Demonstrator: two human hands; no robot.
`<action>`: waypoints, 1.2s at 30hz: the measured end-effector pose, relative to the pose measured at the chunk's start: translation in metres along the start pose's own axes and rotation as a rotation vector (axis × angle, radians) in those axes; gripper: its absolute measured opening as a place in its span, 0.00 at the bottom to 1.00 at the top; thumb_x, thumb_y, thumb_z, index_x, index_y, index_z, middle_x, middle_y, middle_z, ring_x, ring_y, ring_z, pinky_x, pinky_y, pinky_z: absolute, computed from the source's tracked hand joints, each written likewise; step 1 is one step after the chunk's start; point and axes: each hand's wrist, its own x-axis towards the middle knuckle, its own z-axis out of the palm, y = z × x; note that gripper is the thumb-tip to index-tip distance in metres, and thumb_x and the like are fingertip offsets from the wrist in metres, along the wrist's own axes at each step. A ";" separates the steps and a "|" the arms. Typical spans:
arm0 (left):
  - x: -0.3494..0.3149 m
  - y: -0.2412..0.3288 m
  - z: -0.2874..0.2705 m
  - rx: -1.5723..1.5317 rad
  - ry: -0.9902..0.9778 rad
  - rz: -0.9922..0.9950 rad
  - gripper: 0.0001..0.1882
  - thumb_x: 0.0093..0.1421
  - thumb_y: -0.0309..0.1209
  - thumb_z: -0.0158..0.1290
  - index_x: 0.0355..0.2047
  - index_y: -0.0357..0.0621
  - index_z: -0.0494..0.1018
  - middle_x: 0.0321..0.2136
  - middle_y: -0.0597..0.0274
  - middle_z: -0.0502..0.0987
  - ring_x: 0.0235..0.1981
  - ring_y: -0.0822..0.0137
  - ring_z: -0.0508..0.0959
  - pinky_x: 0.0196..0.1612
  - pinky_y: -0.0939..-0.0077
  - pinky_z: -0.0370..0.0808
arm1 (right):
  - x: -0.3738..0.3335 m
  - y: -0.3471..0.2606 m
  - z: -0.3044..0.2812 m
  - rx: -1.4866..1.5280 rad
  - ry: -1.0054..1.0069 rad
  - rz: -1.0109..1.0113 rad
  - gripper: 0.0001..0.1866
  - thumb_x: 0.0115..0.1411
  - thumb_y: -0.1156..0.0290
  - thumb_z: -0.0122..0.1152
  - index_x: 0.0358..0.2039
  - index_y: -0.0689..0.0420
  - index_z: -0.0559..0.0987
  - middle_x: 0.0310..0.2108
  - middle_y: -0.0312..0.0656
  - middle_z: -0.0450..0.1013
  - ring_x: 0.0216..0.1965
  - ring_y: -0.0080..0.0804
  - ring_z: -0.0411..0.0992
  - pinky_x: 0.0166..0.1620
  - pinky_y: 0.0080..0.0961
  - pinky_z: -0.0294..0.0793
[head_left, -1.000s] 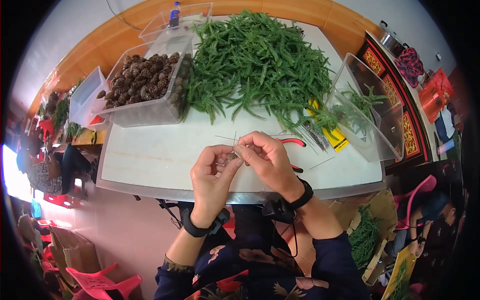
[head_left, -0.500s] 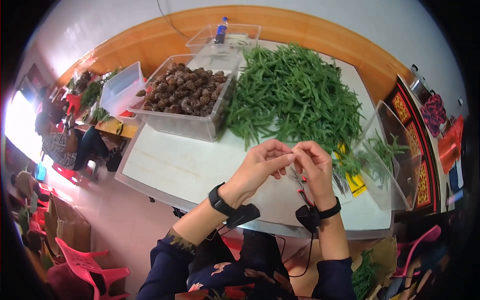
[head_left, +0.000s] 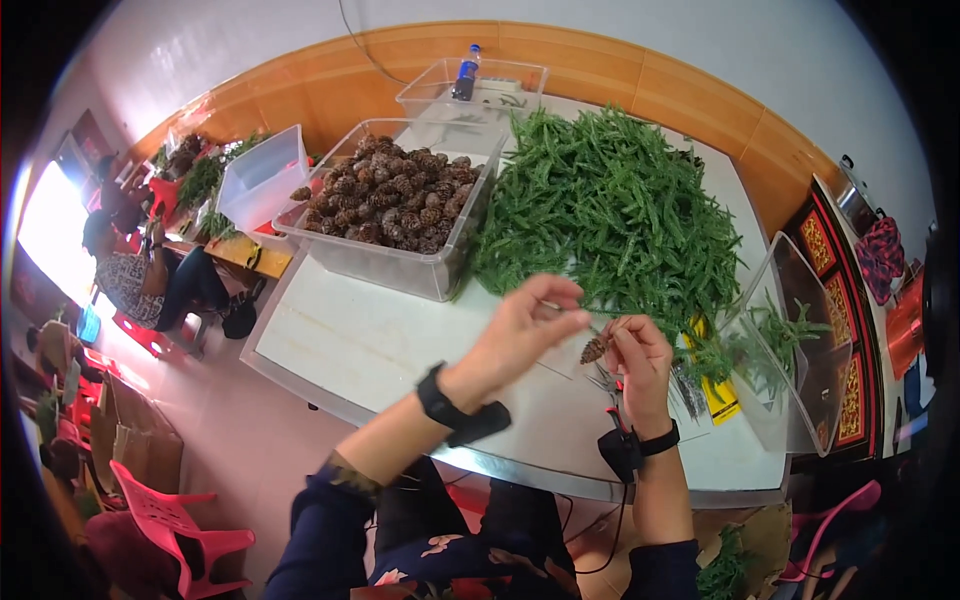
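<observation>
My right hand (head_left: 640, 352) pinches a small brown pine cone (head_left: 594, 349) that hangs from its fingertips, over the near part of the white table (head_left: 350, 330). Just left of it is my left hand (head_left: 528, 325), a little apart, its fingers curled. A thin strand seems to run between the hands, too fine to make out. Beneath my right hand lie pliers (head_left: 614, 400) with red and black handles. A bundle of thin wires (head_left: 690, 390) and a yellow packet (head_left: 718, 395) are to its right. Beyond my hands spreads a big heap of green artificial sprigs (head_left: 620, 210).
A clear bin (head_left: 390, 262) full of pine cones stands left of the heap. Behind it, a smaller clear bin (head_left: 420, 100) holds a blue-labelled bottle (head_left: 466, 75). Another clear bin (head_left: 790, 400) with sprigs is at right. A seated person (head_left: 150, 270) works at far left.
My hands were fingertip to fingertip; now my left hand has drawn back to the left and the pine cone shows at my right fingertips. The whole view has shifted slightly.
</observation>
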 end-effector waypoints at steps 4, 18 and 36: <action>0.015 0.062 -0.073 0.415 0.162 0.130 0.12 0.59 0.31 0.60 0.42 0.43 0.75 0.32 0.71 0.77 0.30 0.81 0.74 0.32 0.86 0.71 | -0.001 0.003 -0.010 0.047 0.034 0.031 0.05 0.66 0.71 0.51 0.35 0.58 0.73 0.31 0.37 0.74 0.22 0.14 0.63 0.25 0.11 0.60; 0.121 0.089 -0.249 1.317 0.453 0.078 0.11 0.49 0.37 0.63 0.32 0.47 0.82 0.26 0.60 0.81 0.31 0.62 0.81 0.36 0.68 0.76 | 0.000 0.012 -0.008 0.016 0.000 0.124 0.05 0.66 0.70 0.51 0.33 0.56 0.72 0.31 0.35 0.74 0.24 0.13 0.66 0.26 0.11 0.64; 0.083 0.147 -0.271 0.724 0.528 0.052 0.07 0.60 0.35 0.59 0.32 0.46 0.81 0.25 0.72 0.79 0.26 0.80 0.76 0.30 0.85 0.69 | -0.001 0.013 -0.009 -0.001 -0.014 0.116 0.05 0.66 0.70 0.52 0.33 0.55 0.73 0.31 0.35 0.74 0.23 0.12 0.65 0.26 0.11 0.65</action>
